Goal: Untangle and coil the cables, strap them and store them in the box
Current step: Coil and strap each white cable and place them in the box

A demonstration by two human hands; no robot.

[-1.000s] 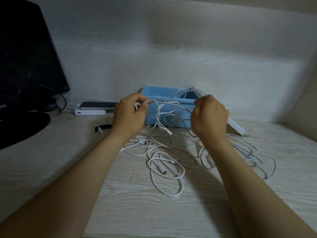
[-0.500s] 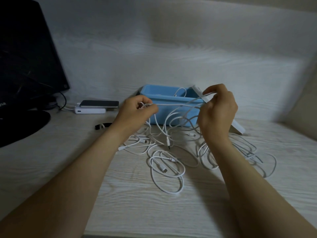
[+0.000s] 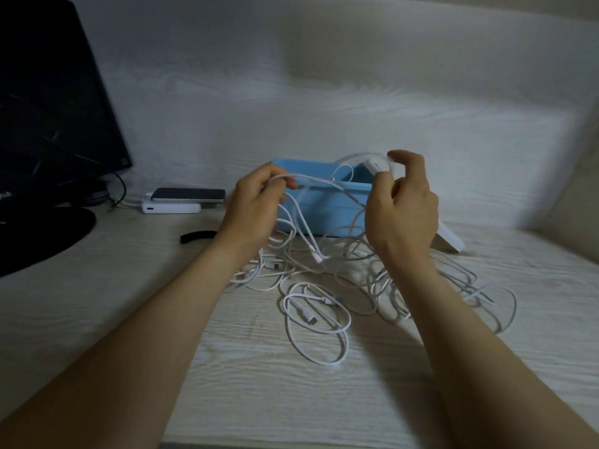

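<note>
We see the left hand [image 3: 256, 202] pinching a white cable [image 3: 319, 180], the right hand [image 3: 402, 209] curled round its loop; the tangled cables [image 3: 311, 320] lie mid-desk [image 3: 259, 384], just before the blue box [image 3: 324, 212].

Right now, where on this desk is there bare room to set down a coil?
Bare pale wood desk lies between your forearms, nearer than the white cable tangle. Another patch: between the black strap and dark round monitor base. Crowded: that tangle, before the blue plastic box.

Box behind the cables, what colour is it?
The box is light blue, seen best in the head view.
</note>
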